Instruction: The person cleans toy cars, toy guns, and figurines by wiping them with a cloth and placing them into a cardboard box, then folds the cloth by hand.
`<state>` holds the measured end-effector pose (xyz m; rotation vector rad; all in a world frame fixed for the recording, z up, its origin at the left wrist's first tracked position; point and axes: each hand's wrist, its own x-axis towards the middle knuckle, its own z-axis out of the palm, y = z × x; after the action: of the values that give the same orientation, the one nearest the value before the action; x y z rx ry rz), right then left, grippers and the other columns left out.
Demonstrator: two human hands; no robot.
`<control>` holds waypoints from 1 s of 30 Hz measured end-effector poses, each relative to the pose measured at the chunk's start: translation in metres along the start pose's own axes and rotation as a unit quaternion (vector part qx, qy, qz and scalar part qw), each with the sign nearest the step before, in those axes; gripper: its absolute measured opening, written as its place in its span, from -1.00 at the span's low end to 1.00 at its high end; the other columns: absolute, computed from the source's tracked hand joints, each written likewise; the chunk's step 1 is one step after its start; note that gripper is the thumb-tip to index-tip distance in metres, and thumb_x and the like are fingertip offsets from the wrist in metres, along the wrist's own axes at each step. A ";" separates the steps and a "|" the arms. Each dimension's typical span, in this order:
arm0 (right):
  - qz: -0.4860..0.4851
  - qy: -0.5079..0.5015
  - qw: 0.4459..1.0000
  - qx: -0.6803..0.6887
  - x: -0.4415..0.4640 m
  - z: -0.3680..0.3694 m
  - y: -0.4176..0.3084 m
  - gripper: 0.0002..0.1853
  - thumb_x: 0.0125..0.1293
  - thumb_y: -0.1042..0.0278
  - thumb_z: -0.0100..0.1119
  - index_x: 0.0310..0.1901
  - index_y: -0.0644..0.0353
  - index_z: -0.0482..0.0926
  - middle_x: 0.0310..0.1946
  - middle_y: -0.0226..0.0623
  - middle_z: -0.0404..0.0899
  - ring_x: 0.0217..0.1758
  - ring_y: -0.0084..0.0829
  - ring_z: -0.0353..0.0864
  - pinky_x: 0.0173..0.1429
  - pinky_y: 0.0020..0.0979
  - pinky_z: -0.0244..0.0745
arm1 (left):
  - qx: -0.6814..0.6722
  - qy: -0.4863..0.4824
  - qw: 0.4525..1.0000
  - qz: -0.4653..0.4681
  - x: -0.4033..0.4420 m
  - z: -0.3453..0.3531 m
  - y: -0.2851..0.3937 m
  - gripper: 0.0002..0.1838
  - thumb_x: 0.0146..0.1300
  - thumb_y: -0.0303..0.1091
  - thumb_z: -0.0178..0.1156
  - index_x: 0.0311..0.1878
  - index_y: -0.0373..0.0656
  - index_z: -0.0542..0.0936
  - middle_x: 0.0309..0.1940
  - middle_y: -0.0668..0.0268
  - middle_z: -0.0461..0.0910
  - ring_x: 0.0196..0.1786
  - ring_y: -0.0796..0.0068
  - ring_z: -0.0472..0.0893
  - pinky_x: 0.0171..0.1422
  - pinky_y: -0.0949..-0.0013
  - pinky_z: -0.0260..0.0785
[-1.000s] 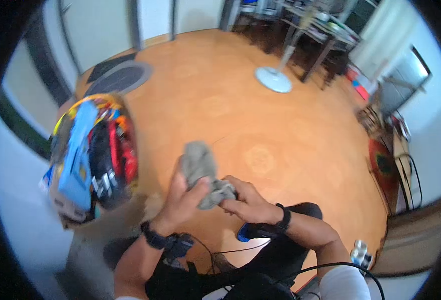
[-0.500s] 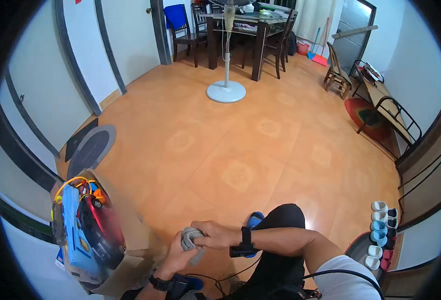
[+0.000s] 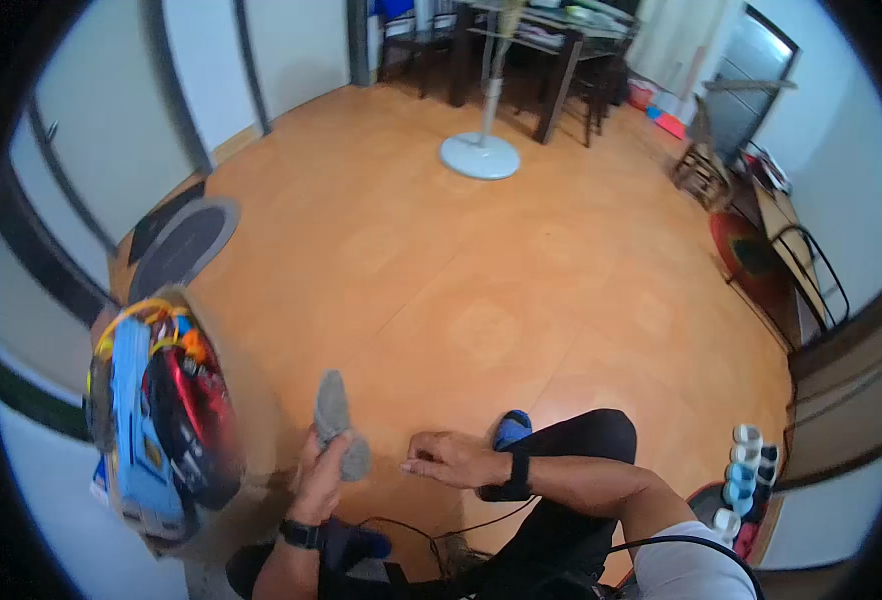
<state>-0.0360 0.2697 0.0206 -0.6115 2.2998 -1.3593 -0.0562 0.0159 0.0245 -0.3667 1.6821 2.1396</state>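
A grey cloth [image 3: 332,405], perhaps a sock, is gripped in my left hand [image 3: 317,478]; one part sticks up above the fingers and another bulges out on the right. My right hand [image 3: 453,459] is apart from the cloth, a short way to its right, with fingers curled, thumb and fingertips near each other, and nothing visible between them. Each wrist has a black band. Below the hands are my legs in black trousers [image 3: 571,500] and a blue slipper [image 3: 512,429].
At the left, a cardboard box [image 3: 246,425] holds toys, including a blue one [image 3: 133,400]. Several pairs of shoes [image 3: 741,475] line the lower right. A fan base [image 3: 479,156] stands before a table [image 3: 561,42]. Cables run across the floor below the hands.
My right hand has let go of the grey cloth and moved right. The cloth now extends upward from my left hand, which has shifted left. The view has tilted and shifted.
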 end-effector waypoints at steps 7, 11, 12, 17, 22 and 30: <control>0.101 -0.069 0.988 0.099 0.012 0.013 -0.006 -0.48 0.60 -0.10 -0.04 -0.16 0.29 0.60 -0.45 -0.16 0.59 -0.41 -0.33 0.63 -0.29 -0.28 0.53 | 0.275 -0.121 0.952 0.056 -0.018 0.023 -0.066 -0.55 0.40 -0.23 0.26 0.23 -0.22 0.40 -0.14 0.19 0.59 -0.07 0.34 0.62 0.02 0.20 0.52; 0.099 -0.085 0.985 0.113 0.013 0.017 0.004 -0.64 0.60 0.14 0.03 -0.23 0.29 0.55 -0.51 -0.23 0.54 -0.49 -0.44 0.57 -0.37 -0.38 0.50 | 0.289 -0.117 0.950 0.012 -0.021 0.018 -0.069 -0.50 0.31 -0.16 0.31 0.15 -0.26 0.40 -0.20 0.09 0.56 -0.10 0.26 0.62 -0.01 0.17 0.48; 0.109 -0.085 0.984 0.116 0.014 0.017 0.001 -0.68 0.60 0.20 0.05 -0.24 0.30 0.54 -0.52 -0.25 0.53 -0.51 -0.47 0.55 -0.38 -0.40 0.50 | 0.287 -0.114 0.951 0.015 -0.022 0.017 -0.069 -0.50 0.30 -0.15 0.31 0.14 -0.26 0.40 -0.21 0.08 0.55 -0.11 0.25 0.61 -0.01 0.17 0.48; 0.057 -0.065 0.995 0.053 0.017 0.022 0.009 -0.83 0.47 0.38 0.13 -0.25 0.31 0.53 -0.49 -0.28 0.49 -0.42 -0.47 0.56 -0.34 -0.37 0.48 | 0.286 -0.125 0.950 0.028 -0.022 0.010 -0.081 -0.49 0.27 -0.14 0.31 0.11 -0.26 0.39 -0.24 0.04 0.56 -0.15 0.20 0.63 -0.06 0.15 0.47; 0.070 -0.071 0.995 0.016 0.017 0.023 -0.001 -0.92 0.37 0.49 0.19 -0.24 0.32 0.54 -0.45 -0.22 0.51 -0.35 -0.43 0.56 -0.26 -0.35 0.48 | 0.307 -0.116 0.944 0.037 -0.027 0.009 -0.076 -0.45 0.25 -0.12 0.34 0.09 -0.30 0.38 -0.23 -0.06 0.59 -0.17 0.09 0.66 -0.09 0.09 0.47; 0.051 -0.055 0.997 0.008 0.016 0.022 0.001 -0.91 0.32 0.52 0.26 -0.26 0.32 0.53 -0.43 -0.23 0.53 -0.38 -0.46 0.54 -0.29 -0.37 0.48 | 0.323 -0.126 0.938 -0.002 -0.029 0.011 -0.069 -0.45 0.25 -0.10 0.34 0.09 -0.30 0.38 -0.20 -0.10 0.61 -0.11 -0.01 0.67 -0.04 0.06 0.47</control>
<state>-0.0375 0.2456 0.0085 -0.5422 2.1986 -1.2647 0.0019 0.0364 -0.0196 0.0950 2.0796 1.4262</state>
